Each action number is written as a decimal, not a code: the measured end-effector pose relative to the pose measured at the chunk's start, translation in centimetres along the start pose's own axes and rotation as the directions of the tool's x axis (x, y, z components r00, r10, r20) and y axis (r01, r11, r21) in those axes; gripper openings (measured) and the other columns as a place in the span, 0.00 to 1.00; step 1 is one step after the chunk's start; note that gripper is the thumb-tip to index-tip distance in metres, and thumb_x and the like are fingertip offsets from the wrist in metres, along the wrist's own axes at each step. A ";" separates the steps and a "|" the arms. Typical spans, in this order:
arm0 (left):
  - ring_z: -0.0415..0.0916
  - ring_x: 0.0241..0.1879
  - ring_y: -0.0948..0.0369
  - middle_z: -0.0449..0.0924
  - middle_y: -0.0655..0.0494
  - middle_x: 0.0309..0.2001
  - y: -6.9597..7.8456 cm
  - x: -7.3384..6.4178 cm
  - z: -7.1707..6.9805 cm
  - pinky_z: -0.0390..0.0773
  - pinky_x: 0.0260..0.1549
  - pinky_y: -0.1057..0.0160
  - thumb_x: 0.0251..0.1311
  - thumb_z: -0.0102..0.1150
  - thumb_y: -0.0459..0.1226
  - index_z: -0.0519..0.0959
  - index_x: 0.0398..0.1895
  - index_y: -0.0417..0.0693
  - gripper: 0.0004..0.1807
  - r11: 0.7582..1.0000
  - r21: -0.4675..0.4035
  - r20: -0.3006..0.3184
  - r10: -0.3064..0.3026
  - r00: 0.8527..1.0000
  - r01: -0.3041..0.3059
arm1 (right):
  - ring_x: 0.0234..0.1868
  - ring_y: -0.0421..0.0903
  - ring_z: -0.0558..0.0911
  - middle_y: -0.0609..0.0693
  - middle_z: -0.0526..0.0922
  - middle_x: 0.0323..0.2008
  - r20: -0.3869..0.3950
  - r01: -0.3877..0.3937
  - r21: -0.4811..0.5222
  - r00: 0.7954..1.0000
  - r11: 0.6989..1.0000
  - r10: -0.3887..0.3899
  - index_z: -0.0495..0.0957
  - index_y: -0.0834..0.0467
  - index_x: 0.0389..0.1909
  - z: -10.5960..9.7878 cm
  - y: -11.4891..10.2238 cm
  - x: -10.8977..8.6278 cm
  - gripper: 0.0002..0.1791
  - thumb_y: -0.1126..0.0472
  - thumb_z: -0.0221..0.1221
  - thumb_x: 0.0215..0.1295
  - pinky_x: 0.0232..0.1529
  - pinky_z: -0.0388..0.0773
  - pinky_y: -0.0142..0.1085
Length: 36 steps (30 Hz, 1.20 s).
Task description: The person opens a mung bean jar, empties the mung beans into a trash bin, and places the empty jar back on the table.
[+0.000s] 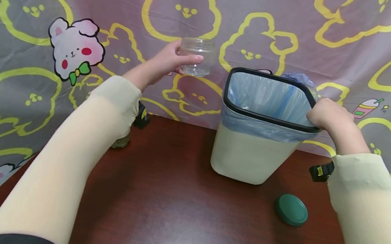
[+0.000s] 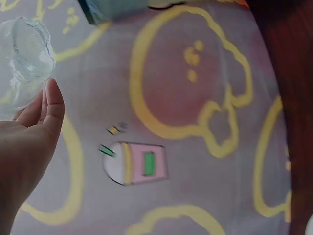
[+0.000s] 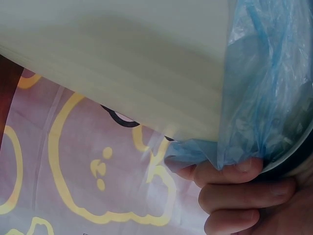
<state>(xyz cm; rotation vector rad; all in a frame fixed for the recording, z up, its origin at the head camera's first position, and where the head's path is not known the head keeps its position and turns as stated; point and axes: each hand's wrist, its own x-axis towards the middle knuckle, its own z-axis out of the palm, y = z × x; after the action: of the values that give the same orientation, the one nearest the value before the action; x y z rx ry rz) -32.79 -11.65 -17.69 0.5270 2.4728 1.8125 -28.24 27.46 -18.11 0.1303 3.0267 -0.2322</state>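
With the left hand (image 1: 170, 57) pinching the clear jar (image 1: 203, 48) above the table's (image 1: 163, 216) far edge and the right hand (image 1: 331, 117) gripping the rim (image 1: 270, 118) of the lined bin (image 1: 248, 155), a light pinch and a steady rim should serve best.

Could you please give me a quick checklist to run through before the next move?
1. Left hand holding the clear jar: ok.
2. Right hand gripping the rim of the bin: ok.
3. Blue liner folded over the front rim: ok.
4. Jar above the bin's opening: not ok, it is off to the left.
5. Green lid clear of the bin: ok, on the table.
6. Bottom inside the bin: cannot tell, hidden.
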 end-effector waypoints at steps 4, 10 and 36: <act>0.73 0.51 0.56 0.70 0.46 0.59 -2.2 -0.5 -0.5 0.74 0.49 0.58 0.58 0.65 0.44 0.55 0.71 0.44 0.41 1.000 -0.007 -0.011 -0.002 1.000 0.002 | 0.35 0.63 0.70 0.67 0.70 0.37 -0.003 -0.006 0.002 1.000 1.000 0.006 0.68 0.66 0.31 0.0 0.0 0.0 0.13 0.61 0.41 0.66 0.34 0.65 0.52; 0.69 0.58 0.52 0.69 0.43 0.61 -5.4 -1.1 -0.8 0.69 0.56 0.52 0.54 0.70 0.42 0.53 0.73 0.43 0.47 0.999 0.039 -0.070 -0.022 0.997 0.024 | 0.36 0.63 0.70 0.67 0.70 0.37 -0.003 -0.007 0.008 1.000 1.000 0.007 0.68 0.67 0.33 0.1 0.3 -0.1 0.13 0.60 0.41 0.67 0.35 0.65 0.53; 0.64 0.61 0.45 0.65 0.37 0.61 -18.4 -3.1 2.9 0.65 0.59 0.50 0.46 0.76 0.38 0.57 0.67 0.32 0.48 0.976 0.160 -0.218 -0.113 0.969 0.149 | 0.35 0.62 0.70 0.64 0.70 0.32 -0.002 -0.010 0.001 1.000 1.000 0.010 0.68 0.66 0.29 -0.1 0.6 -0.5 0.12 0.62 0.41 0.66 0.36 0.64 0.53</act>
<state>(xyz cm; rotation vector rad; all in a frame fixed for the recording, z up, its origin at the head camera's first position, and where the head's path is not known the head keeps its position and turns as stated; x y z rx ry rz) -33.82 -14.72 -36.26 0.1787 2.7470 1.6891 -27.70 28.04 -18.04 0.1451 3.0275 -0.2322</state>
